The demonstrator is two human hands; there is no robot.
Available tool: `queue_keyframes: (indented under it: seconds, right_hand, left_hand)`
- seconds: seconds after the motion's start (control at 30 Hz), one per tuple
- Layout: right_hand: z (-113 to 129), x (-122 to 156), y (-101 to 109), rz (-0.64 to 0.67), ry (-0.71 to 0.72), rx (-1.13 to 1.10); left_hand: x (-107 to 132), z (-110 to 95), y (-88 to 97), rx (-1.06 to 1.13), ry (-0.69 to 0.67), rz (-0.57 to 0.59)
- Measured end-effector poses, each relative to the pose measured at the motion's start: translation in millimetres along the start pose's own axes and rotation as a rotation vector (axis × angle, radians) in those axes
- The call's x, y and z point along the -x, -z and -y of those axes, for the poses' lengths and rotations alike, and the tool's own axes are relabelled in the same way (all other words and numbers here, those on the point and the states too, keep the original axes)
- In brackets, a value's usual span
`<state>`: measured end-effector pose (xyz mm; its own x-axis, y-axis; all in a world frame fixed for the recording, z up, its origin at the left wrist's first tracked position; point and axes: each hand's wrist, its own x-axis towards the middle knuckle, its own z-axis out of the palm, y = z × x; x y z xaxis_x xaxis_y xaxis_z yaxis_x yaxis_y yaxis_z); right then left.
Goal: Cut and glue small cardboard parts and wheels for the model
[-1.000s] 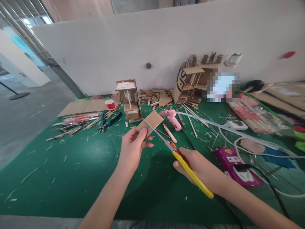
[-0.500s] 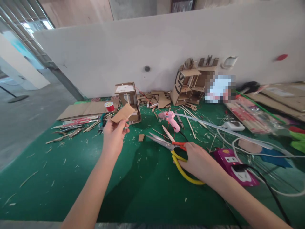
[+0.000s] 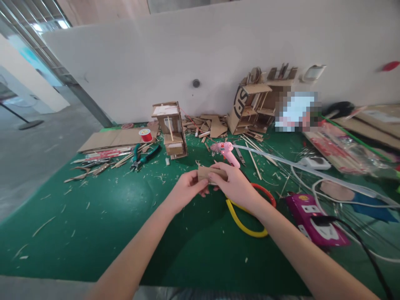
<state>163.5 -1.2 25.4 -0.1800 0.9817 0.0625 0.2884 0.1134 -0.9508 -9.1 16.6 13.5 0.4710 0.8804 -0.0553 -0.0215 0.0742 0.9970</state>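
Between my two hands is a small piece of brown cardboard (image 3: 203,172), held above the middle of the green table. My left hand (image 3: 184,189) grips its left end with thumb and fingers. The fingers of my right hand (image 3: 236,185) close on its right end. Beneath my right hand and wrist lie scissors (image 3: 245,228) with one yellow and one red handle; their blades are hidden. Just behind the hands rests a pink glue gun (image 3: 229,154) with a long clear glue stick in its back.
A small cardboard box structure (image 3: 170,129) and a larger cardboard shelf (image 3: 246,108) stand at the back. Teal pliers (image 3: 143,158), a red thread spool (image 3: 145,135) and sticks lie left. A purple power strip (image 3: 315,221) with cables sits right. Cardboard scraps (image 3: 215,125) line the wall.
My right hand has let go of the scissors, which stay on the table, and now holds the cardboard. My left hand has brought the cardboard right and down to meet it.
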Motion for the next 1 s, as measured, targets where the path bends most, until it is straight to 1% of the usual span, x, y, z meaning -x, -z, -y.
queue_keyframes:
  seconds: [0.13, 0.27, 0.33, 0.43, 0.57, 0.67, 0.73, 0.83, 0.93, 1.0]
  right_hand:
    - [-15, 1, -10, 0.009, -0.006, -0.082]
    - [-18, 4, -11, 0.034, -0.043, -0.208]
    - [-17, 3, -11, 0.052, -0.048, -0.252]
    - [-19, 1, -12, 0.041, -0.033, -0.243]
    - [-23, -1, -15, -0.006, 0.0, -0.212]
    - [-24, -2, -17, -0.018, -0.015, -0.297]
    - [-21, -1, -18, -0.015, -0.012, -0.342]
    - [-16, 2, -18, 0.0, 0.021, -0.321]
    - [-10, 5, -18, 0.037, 0.017, -0.322]
    - [-7, 7, -19, 0.075, 0.03, -0.345]
  left_hand:
    - [2, 1, -1.1, -0.225, 0.027, -0.018]
    - [4, 0, 1.4, -0.323, 0.021, -0.001]
    - [4, 0, 2.0, -0.308, 0.013, 0.029]
    - [4, 0, 2.3, -0.271, 0.026, 0.054]
    - [4, 0, 3.5, -0.315, 0.015, -0.008]
    - [4, -2, 3.5, -0.302, 0.002, -0.039]
    - [4, -4, 2.8, -0.242, 0.035, -0.036]
    - [6, -8, 3.2, -0.122, 0.11, -0.01]
    - [8, -12, 8.8, -0.039, 0.173, 0.022]
    - [10, -13, 14.6, 0.01, 0.234, 0.072]
